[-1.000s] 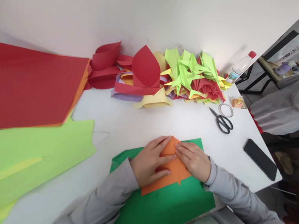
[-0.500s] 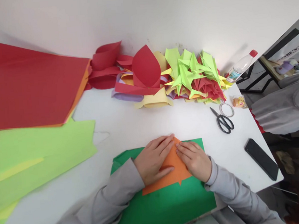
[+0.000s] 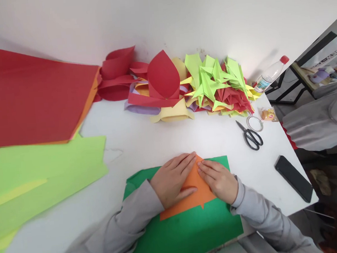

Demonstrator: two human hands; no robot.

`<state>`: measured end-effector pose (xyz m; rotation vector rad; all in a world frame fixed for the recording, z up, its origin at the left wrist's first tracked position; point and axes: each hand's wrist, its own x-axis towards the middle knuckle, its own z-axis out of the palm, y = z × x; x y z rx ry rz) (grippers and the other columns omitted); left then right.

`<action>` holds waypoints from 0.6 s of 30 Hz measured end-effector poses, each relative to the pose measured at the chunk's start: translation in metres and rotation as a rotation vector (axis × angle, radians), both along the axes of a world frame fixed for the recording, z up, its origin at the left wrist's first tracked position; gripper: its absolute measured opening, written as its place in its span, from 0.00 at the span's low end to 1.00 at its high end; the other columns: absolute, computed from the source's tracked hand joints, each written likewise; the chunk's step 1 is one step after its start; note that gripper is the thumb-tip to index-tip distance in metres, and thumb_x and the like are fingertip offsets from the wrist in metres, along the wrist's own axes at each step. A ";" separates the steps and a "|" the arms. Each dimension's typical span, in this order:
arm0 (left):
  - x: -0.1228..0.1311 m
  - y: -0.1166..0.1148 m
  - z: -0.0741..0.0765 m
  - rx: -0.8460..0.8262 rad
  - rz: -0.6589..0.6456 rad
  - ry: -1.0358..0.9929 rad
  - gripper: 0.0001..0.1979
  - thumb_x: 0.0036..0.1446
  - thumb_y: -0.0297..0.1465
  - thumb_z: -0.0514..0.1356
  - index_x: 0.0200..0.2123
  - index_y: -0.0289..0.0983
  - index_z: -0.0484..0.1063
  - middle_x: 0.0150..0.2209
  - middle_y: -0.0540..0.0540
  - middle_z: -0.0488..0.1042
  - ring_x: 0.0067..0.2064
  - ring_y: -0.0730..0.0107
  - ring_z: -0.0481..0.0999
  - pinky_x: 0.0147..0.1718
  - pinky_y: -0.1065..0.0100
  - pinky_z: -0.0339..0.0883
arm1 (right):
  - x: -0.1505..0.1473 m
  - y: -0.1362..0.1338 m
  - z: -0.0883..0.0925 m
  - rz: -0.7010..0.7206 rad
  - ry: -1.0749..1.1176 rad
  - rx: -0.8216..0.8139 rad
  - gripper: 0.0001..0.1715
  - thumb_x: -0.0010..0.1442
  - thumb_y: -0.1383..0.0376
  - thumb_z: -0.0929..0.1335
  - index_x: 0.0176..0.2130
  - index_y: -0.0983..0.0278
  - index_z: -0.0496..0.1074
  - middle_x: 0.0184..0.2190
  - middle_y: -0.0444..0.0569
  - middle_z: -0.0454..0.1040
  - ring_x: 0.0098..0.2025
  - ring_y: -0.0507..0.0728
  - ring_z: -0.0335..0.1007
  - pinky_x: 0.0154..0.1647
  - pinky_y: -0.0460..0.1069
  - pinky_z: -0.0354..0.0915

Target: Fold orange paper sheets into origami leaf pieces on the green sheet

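Observation:
A folded piece of orange paper [image 3: 194, 191] lies on a green sheet [image 3: 201, 228], its top narrowing to a point. My left hand [image 3: 174, 179] rests flat across its left side, fingers stretched toward that tip and thumb held apart. From the right, my right hand [image 3: 218, 179] presses its extended fingertips onto the paper just below the tip; its thumb is hidden. Neither hand lifts the paper. A small notch shows in the paper's lower edge.
Scissors [image 3: 252, 138], a tape roll [image 3: 255, 123], a small wrapped packet [image 3: 268, 114] and a black phone-like slab [image 3: 294, 178] lie right. Behind are folded paper pieces [image 3: 211, 81], red paper loops [image 3: 164, 77] and a bottle [image 3: 270, 75]. Red sheets [image 3: 33, 103] and light green sheets [image 3: 71, 160] cover the left.
Both hands stay in nearly the same place on the orange paper. The whole view has shifted very slightly.

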<state>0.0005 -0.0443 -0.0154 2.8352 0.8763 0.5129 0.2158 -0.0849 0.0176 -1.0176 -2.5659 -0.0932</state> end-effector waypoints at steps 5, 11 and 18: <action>-0.001 0.002 -0.001 -0.016 -0.011 0.001 0.38 0.59 0.52 0.49 0.61 0.27 0.57 0.62 0.33 0.61 0.61 0.50 0.60 0.57 0.55 0.56 | 0.001 0.000 0.000 0.003 0.005 0.002 0.18 0.67 0.72 0.58 0.47 0.74 0.73 0.49 0.56 0.75 0.55 0.60 0.66 0.54 0.54 0.70; -0.001 0.003 0.003 -0.033 -0.022 0.011 0.38 0.58 0.51 0.50 0.61 0.28 0.58 0.61 0.33 0.61 0.61 0.51 0.61 0.58 0.55 0.56 | 0.001 -0.001 -0.002 -0.003 -0.021 -0.021 0.17 0.66 0.72 0.59 0.49 0.73 0.72 0.51 0.57 0.73 0.56 0.60 0.65 0.54 0.55 0.70; -0.001 0.000 0.001 -0.070 0.019 -0.027 0.35 0.56 0.51 0.54 0.59 0.33 0.61 0.65 0.31 0.53 0.61 0.45 0.59 0.56 0.51 0.59 | -0.001 0.000 0.001 -0.007 -0.029 0.001 0.18 0.66 0.72 0.58 0.48 0.72 0.73 0.50 0.56 0.74 0.54 0.60 0.67 0.52 0.56 0.71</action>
